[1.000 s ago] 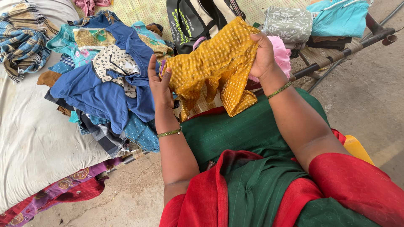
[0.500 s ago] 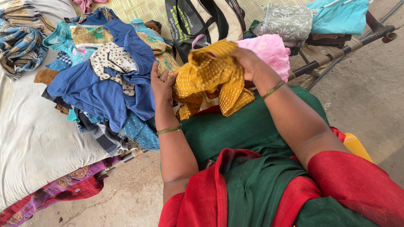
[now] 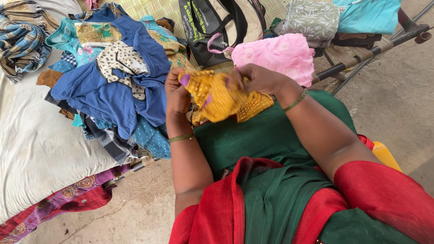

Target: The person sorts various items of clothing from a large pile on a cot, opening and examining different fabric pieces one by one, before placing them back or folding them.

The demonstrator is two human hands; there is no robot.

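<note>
Bunched tighter and lowered since the earlier frames, the mustard-yellow dotted cloth garment [image 3: 221, 96] is now held just above the green-clad lap [image 3: 271, 135], where a second ago it was spread open and raised higher. More of the pink folded cloth [image 3: 275, 55] behind it is uncovered as a result. The left hand [image 3: 177, 92] is closed around the garment's left edge, fingers curled over the fabric, thumb tip showing at the top. The right hand [image 3: 257, 79] is clamped on the garment's upper right part, fingers folded down into the cloth. Both hands are set close together, with the wadded fabric between them and a loose end hanging to the right under the right wrist. Thin green bangles are worn on both wrists.

To the left, a heap of mixed clothes topped by a blue shirt [image 3: 108, 90] is piled on a whitish sheet [image 3: 31, 149] spread over a cot. A black and cream bag [image 3: 221, 22] lies behind the hands, just beside the pink cloth. Further right, a grey patterned folded cloth [image 3: 312, 20] and a turquoise folded garment [image 3: 366, 16] are stacked on the woven cot by its dark metal frame [image 3: 361, 56]. A striped blue-brown cloth [image 3: 22, 45] lies at far left. Bare concrete floor [image 3: 398, 104] is seen at right.
</note>
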